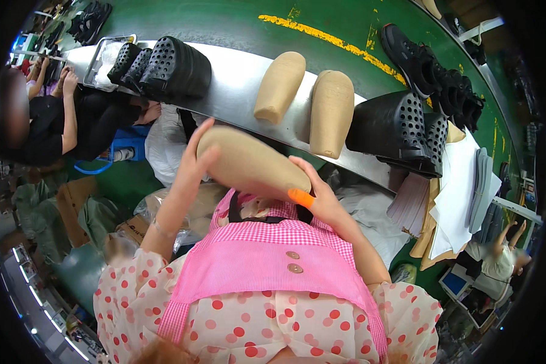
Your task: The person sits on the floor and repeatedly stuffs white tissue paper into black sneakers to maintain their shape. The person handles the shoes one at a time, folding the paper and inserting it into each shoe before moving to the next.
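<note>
Between my two hands is a beige, moulded shoe insert [249,162], held tilted above my lap and slightly blurred. My left hand [194,148] grips its upper left end, fingers along the side. At the lower right end my right hand [323,197] holds it, with an orange finger cot [300,198] on one finger. More beige inserts lie just beyond on the metal bench: one insert [281,87] to the left, and another insert [333,112] to its right, seemingly with a second beneath it.
Black perforated clogs [179,67] stand on the bench [233,91] at left, more black clogs [388,124] at right. Paper sheets [452,200] hang near the right end. Black sneakers [409,60] line the far right. A co-worker [39,115] sits at left beside a blue stool [127,145].
</note>
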A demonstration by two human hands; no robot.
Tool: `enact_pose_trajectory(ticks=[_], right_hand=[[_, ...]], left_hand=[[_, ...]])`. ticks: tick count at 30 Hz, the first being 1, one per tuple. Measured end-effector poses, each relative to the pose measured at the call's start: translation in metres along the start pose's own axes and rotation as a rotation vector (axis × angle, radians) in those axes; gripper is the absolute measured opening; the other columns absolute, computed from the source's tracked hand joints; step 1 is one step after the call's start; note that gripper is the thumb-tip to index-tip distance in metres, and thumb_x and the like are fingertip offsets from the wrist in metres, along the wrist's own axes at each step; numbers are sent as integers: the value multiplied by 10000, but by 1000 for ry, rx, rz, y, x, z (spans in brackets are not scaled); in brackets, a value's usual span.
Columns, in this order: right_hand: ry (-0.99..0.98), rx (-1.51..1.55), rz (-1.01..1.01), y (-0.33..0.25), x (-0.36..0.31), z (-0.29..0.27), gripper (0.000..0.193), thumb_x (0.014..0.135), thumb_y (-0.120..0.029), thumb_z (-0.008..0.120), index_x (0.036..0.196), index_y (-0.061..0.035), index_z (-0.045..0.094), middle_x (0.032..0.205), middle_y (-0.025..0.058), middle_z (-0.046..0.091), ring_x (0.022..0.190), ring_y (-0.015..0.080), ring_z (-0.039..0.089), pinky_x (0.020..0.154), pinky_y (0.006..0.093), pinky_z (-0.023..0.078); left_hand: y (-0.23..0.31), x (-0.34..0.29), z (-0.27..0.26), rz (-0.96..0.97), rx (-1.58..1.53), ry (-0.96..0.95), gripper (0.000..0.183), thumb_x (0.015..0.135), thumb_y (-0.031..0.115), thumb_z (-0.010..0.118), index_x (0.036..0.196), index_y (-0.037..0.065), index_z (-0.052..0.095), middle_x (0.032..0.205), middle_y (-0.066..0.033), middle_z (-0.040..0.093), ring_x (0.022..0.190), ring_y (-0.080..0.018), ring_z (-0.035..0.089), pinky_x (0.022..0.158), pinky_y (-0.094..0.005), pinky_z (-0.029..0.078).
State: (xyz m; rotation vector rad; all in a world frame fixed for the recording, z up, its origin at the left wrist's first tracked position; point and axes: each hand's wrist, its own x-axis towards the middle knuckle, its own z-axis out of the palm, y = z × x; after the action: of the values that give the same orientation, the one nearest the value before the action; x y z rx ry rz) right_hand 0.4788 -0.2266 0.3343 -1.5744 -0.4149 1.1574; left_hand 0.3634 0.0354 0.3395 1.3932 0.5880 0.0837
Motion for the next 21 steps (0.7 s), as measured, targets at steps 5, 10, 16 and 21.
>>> enact_pose_trajectory(ticks=[5, 10, 16, 21], right_hand=[[2, -21, 8, -41, 4, -13, 850, 853, -269, 696, 1497, -85, 173, 1348, 201, 491, 1172, 258, 562, 994, 344, 435], [150, -98, 60, -45, 48, -5, 811, 868, -223, 665, 1493, -64, 175, 1287, 222, 559, 1083, 304, 630, 940, 344, 481], [483, -443, -45, -45, 88, -5, 797, 836, -244, 704, 1477, -87, 256, 1437, 221, 374, 1294, 371, 435, 1050, 420, 390], [517, -410, -61, -49, 104, -5, 714, 817, -227, 711, 1434, -125, 368, 1459, 200, 341, 1257, 362, 468, 994, 410, 446]], left_hand=[[64, 128, 37, 76, 72, -216, 573, 843, 390, 648, 1326, 104, 540, 1170, -61, 597, 1107, -151, 530, 984, -291, 381], [54, 243, 69, 63, 249, -570, 601, 804, 456, 670, 1311, 150, 563, 1163, -62, 610, 1084, -158, 555, 944, -303, 436], [-23, 310, 79, 169, 564, -456, 803, 804, 571, 650, 1442, 151, 402, 1447, -183, 318, 1345, -311, 338, 1074, -393, 349], [-54, 292, 82, -109, 135, -388, 725, 838, 569, 622, 1414, 163, 452, 1417, -191, 347, 1339, -298, 342, 1090, -379, 323]])
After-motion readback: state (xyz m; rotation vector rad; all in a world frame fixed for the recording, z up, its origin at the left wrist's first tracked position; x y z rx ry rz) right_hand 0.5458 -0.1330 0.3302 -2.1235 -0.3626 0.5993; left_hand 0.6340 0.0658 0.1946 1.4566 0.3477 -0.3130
